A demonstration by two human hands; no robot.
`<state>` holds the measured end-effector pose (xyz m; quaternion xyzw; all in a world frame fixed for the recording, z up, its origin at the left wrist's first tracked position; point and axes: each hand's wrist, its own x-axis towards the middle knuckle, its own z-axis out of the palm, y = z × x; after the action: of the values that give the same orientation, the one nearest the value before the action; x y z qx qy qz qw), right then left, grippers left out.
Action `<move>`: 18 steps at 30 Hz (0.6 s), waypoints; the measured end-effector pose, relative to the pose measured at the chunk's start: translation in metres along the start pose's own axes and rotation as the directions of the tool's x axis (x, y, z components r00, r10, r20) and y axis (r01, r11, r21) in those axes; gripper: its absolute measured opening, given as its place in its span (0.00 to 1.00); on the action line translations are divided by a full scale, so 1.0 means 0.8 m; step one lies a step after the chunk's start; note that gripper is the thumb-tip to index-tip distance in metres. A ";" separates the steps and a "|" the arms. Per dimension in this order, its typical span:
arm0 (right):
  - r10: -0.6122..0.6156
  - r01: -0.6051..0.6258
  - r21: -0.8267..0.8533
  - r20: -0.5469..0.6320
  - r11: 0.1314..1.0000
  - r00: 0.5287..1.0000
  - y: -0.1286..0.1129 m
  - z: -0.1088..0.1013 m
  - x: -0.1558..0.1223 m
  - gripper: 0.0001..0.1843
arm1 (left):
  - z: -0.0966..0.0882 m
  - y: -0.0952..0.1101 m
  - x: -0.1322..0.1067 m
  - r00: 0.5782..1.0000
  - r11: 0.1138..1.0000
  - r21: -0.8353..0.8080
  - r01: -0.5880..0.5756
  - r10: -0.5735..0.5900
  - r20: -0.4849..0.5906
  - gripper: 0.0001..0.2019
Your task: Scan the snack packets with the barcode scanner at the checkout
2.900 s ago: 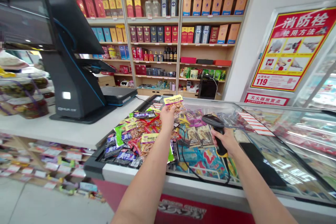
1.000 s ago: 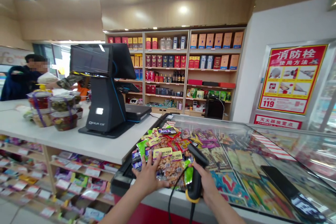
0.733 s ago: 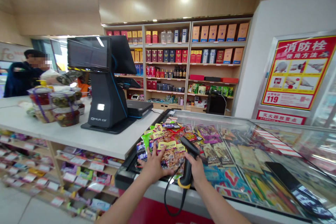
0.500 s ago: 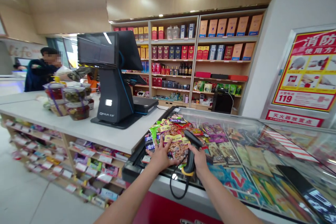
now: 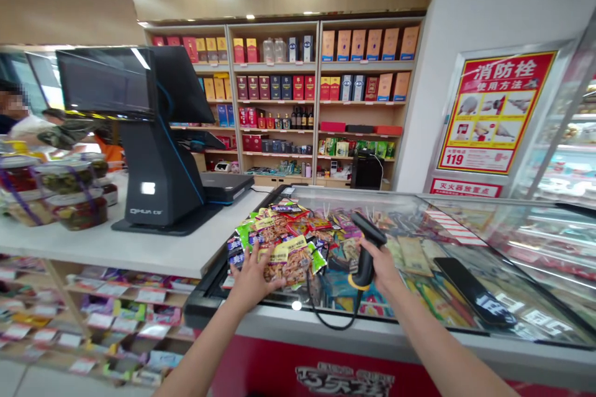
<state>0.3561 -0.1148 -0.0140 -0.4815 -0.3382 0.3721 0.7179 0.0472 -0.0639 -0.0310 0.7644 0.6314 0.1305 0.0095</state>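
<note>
Several snack packets (image 5: 287, 258), yellow, green, red and brown, lie in a heap on the glass top at the freezer's left end. My left hand (image 5: 254, 279) rests over the heap's near left side with its fingers spread. In my right hand (image 5: 379, 265) is a black barcode scanner (image 5: 365, 254) with a yellow ring at its base, held upright by the handle, head tilted to the left. It is just right of the packets, above the glass. From its base a black cable (image 5: 333, 324) loops down over the freezer's front edge and back toward the packets.
A checkout terminal (image 5: 162, 155) stands on the white counter (image 5: 153, 254) at left, beside stacked tubs of food (image 5: 77, 208). Dark flat panel (image 5: 472, 291) lies on the freezer glass at right. Shelves (image 5: 279, 64) of boxes line the back; other people (image 5: 13, 111) are at far left.
The view has swung right. The scanner has moved right, away from the packets, uncovering more of them. My left hand stays spread on the heap.
</note>
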 end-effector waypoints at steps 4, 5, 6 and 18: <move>0.004 0.003 0.053 -0.136 0.999 0.991 -0.050 -0.078 0.028 0.21 | 0.003 -0.002 0.000 0.999 0.999 0.046 -0.011 0.013 -0.039 0.39; -0.014 0.022 0.043 -0.170 0.999 0.985 -0.062 -0.094 0.035 0.21 | 0.005 -0.002 0.002 0.999 0.998 0.062 -0.009 0.013 -0.052 0.37; -0.043 0.053 0.044 -0.202 0.998 0.978 -0.072 -0.109 0.042 0.21 | 0.007 0.000 0.003 0.998 0.997 0.075 -0.005 0.010 -0.068 0.36; -0.044 0.098 0.174 -0.291 0.980 0.956 -0.102 -0.137 0.056 0.17 | -0.035 0.120 0.054 0.858 0.973 0.046 -0.228 0.223 -0.464 0.19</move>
<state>0.4880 -0.1454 0.0346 -0.4484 -0.2118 0.3024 0.8140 0.1407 -0.0460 0.0213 0.7790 0.5208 0.3135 -0.1536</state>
